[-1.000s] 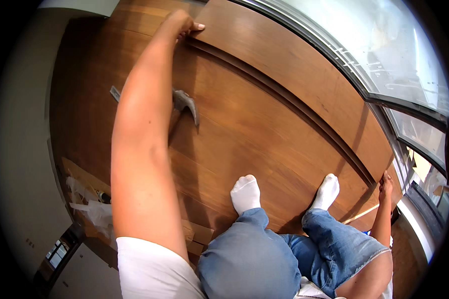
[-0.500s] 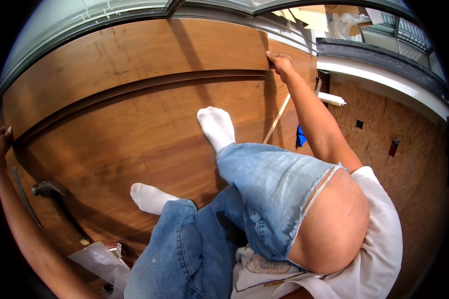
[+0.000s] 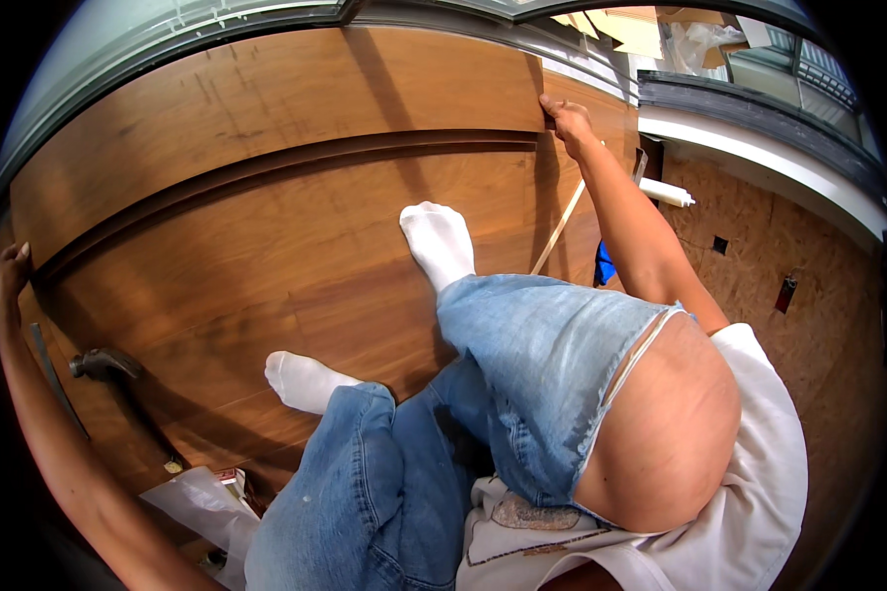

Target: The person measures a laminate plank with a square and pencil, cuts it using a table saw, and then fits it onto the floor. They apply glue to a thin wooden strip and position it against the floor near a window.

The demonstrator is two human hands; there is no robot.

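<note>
A long brown wooden floorboard lies across the far side, between my two hands. My left hand closes on its left end, with the thumb up at the corner. At the other end my right hand grips the short edge, thumb on top and fingers partly hidden underneath. The board's near edge sits raised, and a dark shadowed gap with a stepped edge runs beneath it. Below it spreads laid wooden flooring of the same colour, where my socked feet rest.
A claw hammer and a flat dark metal bar lie near my left forearm, above a clear plastic bag. By my right arm are a thin wood strip, a white tube and a blue item. A window frame borders the far side.
The whole view has shifted slightly. Both hands keep their hold on the floorboard's ends, and the board shows no clear movement against the flooring.
</note>
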